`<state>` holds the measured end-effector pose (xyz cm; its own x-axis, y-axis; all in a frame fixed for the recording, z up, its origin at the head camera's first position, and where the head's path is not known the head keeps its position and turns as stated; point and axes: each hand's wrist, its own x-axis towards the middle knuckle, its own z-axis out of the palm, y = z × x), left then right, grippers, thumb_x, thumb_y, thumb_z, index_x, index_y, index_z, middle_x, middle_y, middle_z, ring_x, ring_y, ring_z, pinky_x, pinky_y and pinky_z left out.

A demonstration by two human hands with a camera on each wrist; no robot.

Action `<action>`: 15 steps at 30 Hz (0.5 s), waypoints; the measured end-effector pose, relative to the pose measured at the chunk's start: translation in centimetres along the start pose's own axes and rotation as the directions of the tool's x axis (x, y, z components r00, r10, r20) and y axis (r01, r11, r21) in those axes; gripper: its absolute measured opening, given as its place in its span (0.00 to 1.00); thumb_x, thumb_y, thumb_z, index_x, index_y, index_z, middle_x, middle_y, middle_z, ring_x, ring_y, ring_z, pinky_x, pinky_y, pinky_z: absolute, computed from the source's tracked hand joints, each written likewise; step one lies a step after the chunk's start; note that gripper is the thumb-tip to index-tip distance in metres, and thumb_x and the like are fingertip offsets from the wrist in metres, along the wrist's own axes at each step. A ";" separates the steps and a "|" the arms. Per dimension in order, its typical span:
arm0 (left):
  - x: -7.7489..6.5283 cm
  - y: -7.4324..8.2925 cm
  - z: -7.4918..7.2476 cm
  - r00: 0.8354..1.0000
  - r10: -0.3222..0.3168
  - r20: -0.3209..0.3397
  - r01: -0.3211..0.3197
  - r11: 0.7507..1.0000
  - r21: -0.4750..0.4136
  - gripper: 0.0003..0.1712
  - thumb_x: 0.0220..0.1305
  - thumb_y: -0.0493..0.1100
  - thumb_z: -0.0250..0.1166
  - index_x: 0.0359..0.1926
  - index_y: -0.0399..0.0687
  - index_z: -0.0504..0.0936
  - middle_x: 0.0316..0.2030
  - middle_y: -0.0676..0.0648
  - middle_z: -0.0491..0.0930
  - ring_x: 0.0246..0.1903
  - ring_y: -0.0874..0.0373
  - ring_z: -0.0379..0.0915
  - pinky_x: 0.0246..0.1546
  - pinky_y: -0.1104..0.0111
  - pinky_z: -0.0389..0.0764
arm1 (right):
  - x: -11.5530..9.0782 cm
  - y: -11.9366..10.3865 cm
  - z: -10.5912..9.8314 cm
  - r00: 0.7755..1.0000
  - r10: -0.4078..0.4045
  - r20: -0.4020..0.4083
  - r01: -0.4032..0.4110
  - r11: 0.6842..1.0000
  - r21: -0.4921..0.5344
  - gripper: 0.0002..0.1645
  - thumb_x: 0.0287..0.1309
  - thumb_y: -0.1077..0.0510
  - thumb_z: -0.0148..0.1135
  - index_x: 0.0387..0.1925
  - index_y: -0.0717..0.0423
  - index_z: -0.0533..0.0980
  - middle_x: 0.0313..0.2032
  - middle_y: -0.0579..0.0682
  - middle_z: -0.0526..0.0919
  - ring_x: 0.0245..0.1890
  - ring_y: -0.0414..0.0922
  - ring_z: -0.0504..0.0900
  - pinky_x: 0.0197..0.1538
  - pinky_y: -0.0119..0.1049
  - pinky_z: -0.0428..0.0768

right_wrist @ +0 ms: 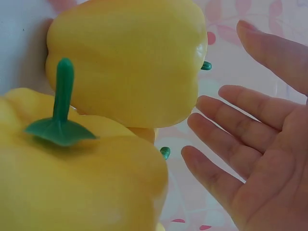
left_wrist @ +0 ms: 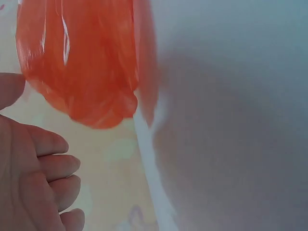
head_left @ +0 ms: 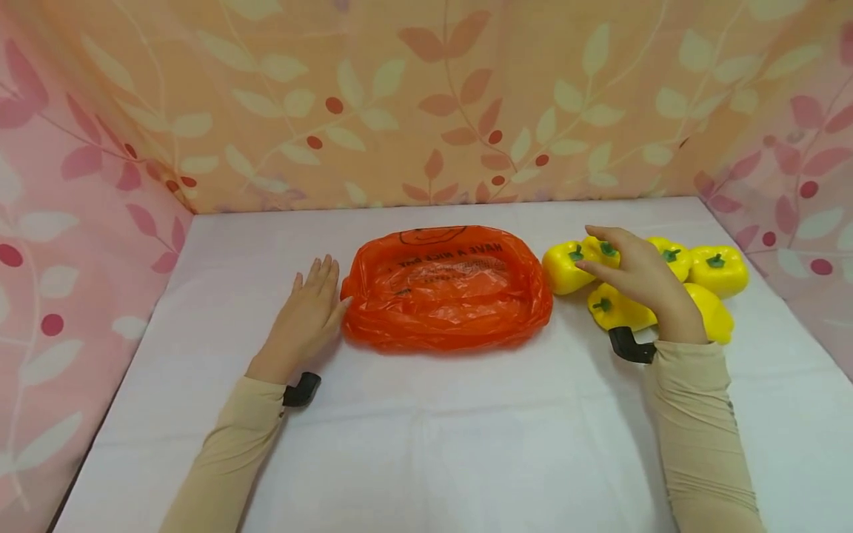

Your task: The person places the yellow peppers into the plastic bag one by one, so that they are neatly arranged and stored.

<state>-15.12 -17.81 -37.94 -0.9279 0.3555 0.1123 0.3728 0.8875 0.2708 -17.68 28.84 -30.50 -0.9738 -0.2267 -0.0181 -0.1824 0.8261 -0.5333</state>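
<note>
An orange-red plastic bag (head_left: 446,296) with black printing lies opened out in a wide oval on the white table. At its left end is my left hand (head_left: 300,318), fingers extended and thumb right at the bag's edge. In the left wrist view that hand (left_wrist: 33,173) appears beside the bag (left_wrist: 82,62), holding nothing. To the right sit several yellow bell peppers with green stems, among them the leftmost pepper (head_left: 563,270). My right hand (head_left: 646,277) hovers over the group, fingers spread, partly hiding some. The right wrist view has its palm facing a nearby pepper (right_wrist: 125,62), nothing gripped.
White cloth (head_left: 400,444) covers the table. Orange leaf-patterned fabric (head_left: 426,96) rises along the back edge, and pink patterned fabric (head_left: 73,200) hangs at both sides. The rightmost pepper (head_left: 729,274) sits near the table's right edge.
</note>
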 end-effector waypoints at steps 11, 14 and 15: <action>-0.1 0.4 0.9 0.999 0.035 -0.002 -0.035 0.999 -0.025 0.40 0.72 0.54 0.46 0.70 0.28 0.48 0.70 0.32 0.48 0.70 0.40 0.39 0.68 0.47 0.41 | 0.3 0.1 0.5 0.999 0.008 0.033 -0.007 0.999 -0.032 0.44 0.58 0.42 0.62 0.66 0.65 0.61 0.63 0.67 0.64 0.61 0.66 0.62 0.61 0.63 0.58; -0.2 0.4 1.0 1.000 0.030 0.005 -0.030 0.999 -0.031 0.40 0.72 0.54 0.46 0.70 0.29 0.48 0.70 0.33 0.48 0.71 0.41 0.39 0.68 0.48 0.40 | 0.4 0.1 0.8 1.000 -0.003 0.028 0.004 1.000 -0.028 0.43 0.57 0.43 0.63 0.65 0.66 0.62 0.61 0.67 0.67 0.59 0.65 0.64 0.61 0.63 0.60; -0.3 0.4 1.0 1.000 0.028 0.010 -0.028 0.999 -0.032 0.40 0.72 0.54 0.46 0.70 0.29 0.48 0.70 0.33 0.48 0.71 0.41 0.39 0.68 0.48 0.39 | 0.5 0.1 1.0 1.000 -0.005 0.027 0.006 1.000 -0.024 0.43 0.57 0.44 0.64 0.65 0.66 0.63 0.60 0.67 0.67 0.58 0.65 0.65 0.61 0.62 0.60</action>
<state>-14.74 -17.29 -38.80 -0.9170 0.3832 0.1106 0.3984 0.8674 0.2982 -18.05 28.34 -31.38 -0.9687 -0.2451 -0.0382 -0.1915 0.8369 -0.5128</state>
